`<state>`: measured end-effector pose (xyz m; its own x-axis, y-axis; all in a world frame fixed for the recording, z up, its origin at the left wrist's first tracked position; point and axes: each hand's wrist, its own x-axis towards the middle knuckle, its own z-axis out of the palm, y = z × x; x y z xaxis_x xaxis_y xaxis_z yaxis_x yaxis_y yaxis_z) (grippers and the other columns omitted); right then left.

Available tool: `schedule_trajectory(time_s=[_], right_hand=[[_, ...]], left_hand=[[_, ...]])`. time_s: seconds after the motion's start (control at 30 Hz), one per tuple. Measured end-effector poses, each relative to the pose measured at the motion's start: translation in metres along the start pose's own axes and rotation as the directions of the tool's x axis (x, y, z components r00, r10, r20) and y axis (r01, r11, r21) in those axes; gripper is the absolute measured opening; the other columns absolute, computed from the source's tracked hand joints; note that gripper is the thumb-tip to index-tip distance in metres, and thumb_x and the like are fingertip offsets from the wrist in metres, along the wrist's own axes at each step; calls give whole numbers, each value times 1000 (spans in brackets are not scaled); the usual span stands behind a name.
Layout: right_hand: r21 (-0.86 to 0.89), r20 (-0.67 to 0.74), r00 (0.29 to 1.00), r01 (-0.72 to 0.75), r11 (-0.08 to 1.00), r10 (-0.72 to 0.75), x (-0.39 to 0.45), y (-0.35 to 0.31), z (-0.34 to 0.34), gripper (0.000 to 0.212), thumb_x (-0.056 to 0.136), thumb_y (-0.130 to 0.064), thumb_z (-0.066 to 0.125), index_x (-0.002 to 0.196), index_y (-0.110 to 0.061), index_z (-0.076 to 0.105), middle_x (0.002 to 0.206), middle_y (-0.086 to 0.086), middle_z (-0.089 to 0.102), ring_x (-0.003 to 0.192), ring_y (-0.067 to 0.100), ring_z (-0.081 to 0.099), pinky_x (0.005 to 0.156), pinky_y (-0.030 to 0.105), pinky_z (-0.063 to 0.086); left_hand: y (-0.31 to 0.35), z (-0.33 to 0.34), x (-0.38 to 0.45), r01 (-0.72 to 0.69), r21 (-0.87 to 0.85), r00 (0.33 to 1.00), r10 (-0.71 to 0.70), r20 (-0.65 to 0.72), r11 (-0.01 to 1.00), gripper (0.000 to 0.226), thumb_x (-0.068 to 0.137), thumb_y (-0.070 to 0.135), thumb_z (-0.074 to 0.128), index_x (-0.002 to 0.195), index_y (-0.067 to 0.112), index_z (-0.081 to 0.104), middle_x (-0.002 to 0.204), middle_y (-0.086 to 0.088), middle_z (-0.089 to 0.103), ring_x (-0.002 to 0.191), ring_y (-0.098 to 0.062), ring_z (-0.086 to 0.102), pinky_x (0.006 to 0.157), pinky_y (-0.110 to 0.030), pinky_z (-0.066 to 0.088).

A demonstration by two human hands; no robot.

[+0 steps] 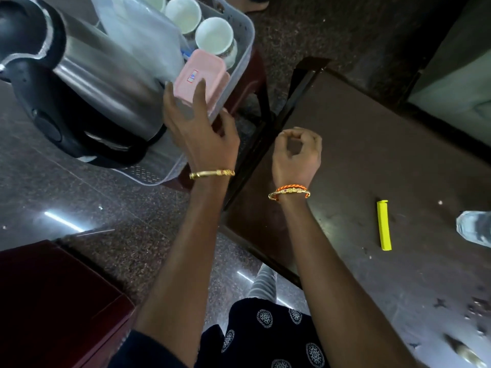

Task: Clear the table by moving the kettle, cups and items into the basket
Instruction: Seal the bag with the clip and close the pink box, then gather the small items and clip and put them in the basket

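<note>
Dark speckled stone floor, with a dark brown table [372, 160] on the right side. Lying on the table, well to the right of the right hand [296, 158]: a yellow strip [384, 224]; no writing readable on it. Being cut off at the right frame edge: a clear bottle [475, 231], only one end showing. Standing at upper left, on a dark red stool [252, 75]: a pale plastic basket [239, 25], its far part cut off by the top edge. Lying tilted inside the basket, just left of the left hand [196, 126]: the steel kettle [87, 75] with black handle, partly out of frame. Sitting beyond the left fingertips: white cups [212, 35] and a clear plastic bag [143, 33], contents hard to make out. Resting under the spread left fingers, touching them: a pink box [204, 83] with a small red-bordered label, digits too blurred for reading. Hovering over the table edge: right hand, fingers curled loosely together, pinching nothing visible.
</note>
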<state>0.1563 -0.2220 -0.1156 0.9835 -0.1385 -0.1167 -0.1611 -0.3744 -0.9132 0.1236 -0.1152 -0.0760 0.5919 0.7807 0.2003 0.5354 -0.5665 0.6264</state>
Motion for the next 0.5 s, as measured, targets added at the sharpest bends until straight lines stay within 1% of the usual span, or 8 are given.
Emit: schedule_trajectory(time_s=[0.07,0.1,0.17,0.23,0.3,0.33,0.43,0.5], right_hand=[[37,-28,1000,14,999,-13,1,7,-11,9,81,-13,58,76,-8,63,84,11,64,65,3,53,57,4,37],[50,-42,999,9,999,-7,1,11,-18,14,83,-15,56,73,-7,61,75,12,64,59,8,53,54,7,36],[63,-76,997,-4,998,9,2,21,-32,26,86,-15,55,61,-8,55,56,13,59,48,14,47,48,15,34],[9,-140,990,-11,1000,12,2,38,-53,36,85,-12,56,51,-7,47,44,7,45,47,16,38,45,17,26],[-43,-206,976,-75,996,65,1,58,-79,39,83,-12,57,48,-4,43,45,4,37,49,12,33,46,21,21],[-49,-243,964,-125,991,110,-1,71,-94,39,83,-12,58,48,-6,41,45,4,37,49,12,31,48,22,21],[-42,-343,912,-256,966,227,-8,108,-147,37,83,-7,61,53,-13,40,48,4,39,49,14,32,51,24,24],[-55,-400,875,-318,946,271,-14,128,-179,31,82,-6,63,57,-11,46,51,5,45,50,15,36,52,24,28]], left_hand=[[15,7,-32,-71,-46,994,67,-84,996,39,79,12,58,117,3,62,131,-29,45,122,-39,46,104,-42,37],[21,13,-50,-99,-75,993,94,-73,992,34,79,9,59,112,1,63,125,-27,50,115,-36,50,100,-40,39],[34,24,-88,-88,-162,994,97,47,983,27,81,5,58,107,-1,65,114,-24,57,104,-33,55,92,-37,43],[46,36,-125,-3,-230,966,62,250,973,23,85,5,55,106,-2,64,106,-20,63,97,-30,60,86,-31,46],[51,47,-154,50,-225,901,53,431,973,20,88,6,52,103,-1,63,98,-17,68,89,-30,65,77,-24,44],[53,54,-167,51,-200,855,61,515,978,18,89,8,51,100,1,63,93,-16,70,85,-31,66,73,-24,43],[64,79,-200,-1,-73,690,54,722,997,15,90,16,52,95,8,64,90,-15,71,86,-34,65,71,-33,46],[74,96,-220,-24,19,596,-1,803,1000,17,89,26,53,94,13,64,94,-13,71,92,-35,64,72,-37,49]])
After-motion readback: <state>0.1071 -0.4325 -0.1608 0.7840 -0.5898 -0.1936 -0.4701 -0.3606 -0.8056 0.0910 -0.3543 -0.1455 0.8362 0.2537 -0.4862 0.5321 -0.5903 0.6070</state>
